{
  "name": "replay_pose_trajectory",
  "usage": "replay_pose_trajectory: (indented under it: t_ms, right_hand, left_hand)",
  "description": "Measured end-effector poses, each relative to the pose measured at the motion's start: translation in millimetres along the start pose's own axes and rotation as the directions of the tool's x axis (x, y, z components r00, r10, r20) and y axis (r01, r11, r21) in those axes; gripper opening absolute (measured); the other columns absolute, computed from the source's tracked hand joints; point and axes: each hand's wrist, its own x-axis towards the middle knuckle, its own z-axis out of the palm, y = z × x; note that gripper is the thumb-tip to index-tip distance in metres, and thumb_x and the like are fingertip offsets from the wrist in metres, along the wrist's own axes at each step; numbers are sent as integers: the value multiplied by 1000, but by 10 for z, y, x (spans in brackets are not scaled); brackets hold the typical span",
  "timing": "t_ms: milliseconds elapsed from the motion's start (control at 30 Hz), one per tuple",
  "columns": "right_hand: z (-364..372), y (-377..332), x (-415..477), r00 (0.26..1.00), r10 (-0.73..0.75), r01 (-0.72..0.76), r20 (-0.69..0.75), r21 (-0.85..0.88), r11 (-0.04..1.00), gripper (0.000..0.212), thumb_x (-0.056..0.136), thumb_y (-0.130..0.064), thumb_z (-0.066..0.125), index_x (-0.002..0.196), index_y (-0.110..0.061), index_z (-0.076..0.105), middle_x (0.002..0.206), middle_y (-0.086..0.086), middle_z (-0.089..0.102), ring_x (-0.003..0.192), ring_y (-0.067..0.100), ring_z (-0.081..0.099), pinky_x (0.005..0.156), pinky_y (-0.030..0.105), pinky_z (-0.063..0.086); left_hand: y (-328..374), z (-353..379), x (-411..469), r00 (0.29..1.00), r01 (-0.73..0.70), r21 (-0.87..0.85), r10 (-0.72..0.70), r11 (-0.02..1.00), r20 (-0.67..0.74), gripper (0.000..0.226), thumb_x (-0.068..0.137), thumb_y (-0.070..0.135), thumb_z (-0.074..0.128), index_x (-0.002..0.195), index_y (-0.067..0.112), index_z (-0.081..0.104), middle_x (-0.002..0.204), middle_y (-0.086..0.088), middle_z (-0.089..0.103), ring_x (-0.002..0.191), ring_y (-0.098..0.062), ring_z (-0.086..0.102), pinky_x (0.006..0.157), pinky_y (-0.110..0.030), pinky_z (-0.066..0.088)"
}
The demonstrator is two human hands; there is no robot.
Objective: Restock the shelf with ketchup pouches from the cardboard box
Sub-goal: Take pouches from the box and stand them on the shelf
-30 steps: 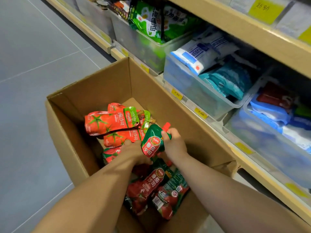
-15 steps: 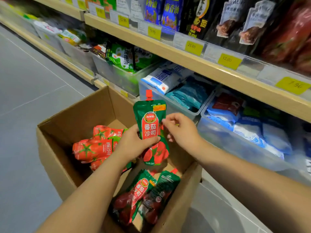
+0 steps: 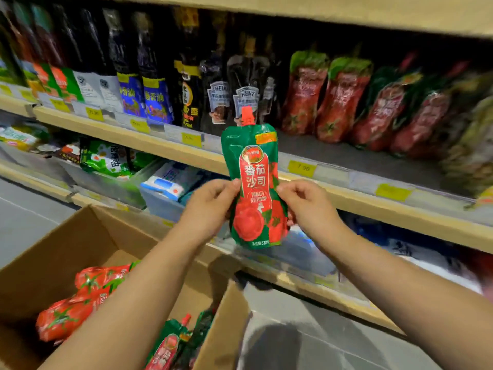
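Observation:
A green and red ketchup pouch (image 3: 253, 188) with a red spout cap hangs upright in front of the middle shelf (image 3: 346, 198). My left hand (image 3: 210, 206) pinches its left edge and my right hand (image 3: 306, 206) pinches its right edge. Below left, the open cardboard box (image 3: 66, 249) holds more ketchup pouches: red ones (image 3: 77, 305) on the left and green ones (image 3: 170, 345) near the front. On the shelf behind the held pouch stand several red pouches (image 3: 341, 102) with a bare gap to their left front.
Dark sauce bottles and pouches (image 3: 149, 89) fill the shelf's left part. Yellow price tags (image 3: 301, 168) line the shelf edge. Clear bins with green and blue packets (image 3: 165, 182) sit on the lower shelf. Grey floor lies to the left and under the box.
Both hands have lifted the green pouch out of the box and up to the level of the middle shelf. The view has tilted upward toward the shelves.

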Motion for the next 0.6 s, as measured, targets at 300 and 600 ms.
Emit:
replay_pose_trajectory:
  t_ms: [300, 600]
  right_hand:
    - [-1147, -145, 174, 965, -4, 2, -264, -9, 1000, 25, 87, -24, 58, 62, -22, 60, 39, -13, 55, 38, 0, 47, 48, 24, 36]
    - [-1940, -166, 625, 889, 16, 26, -457, 86, 996, 10, 92, -18, 51, 93, -16, 60, 69, 3, 56, 55, 13, 54, 58, 30, 55]
  left_hand:
    - [681, 987, 498, 983, -175, 239, 183, 955, -9, 16, 89, 18, 55, 74, 18, 60, 76, -3, 61, 77, -17, 56, 72, -30, 46]
    - [1194, 1992, 861, 989, -132, 182, 116, 975, 92, 37, 89, 24, 47, 124, 12, 51, 113, -10, 62, 101, -26, 61, 91, -44, 52]
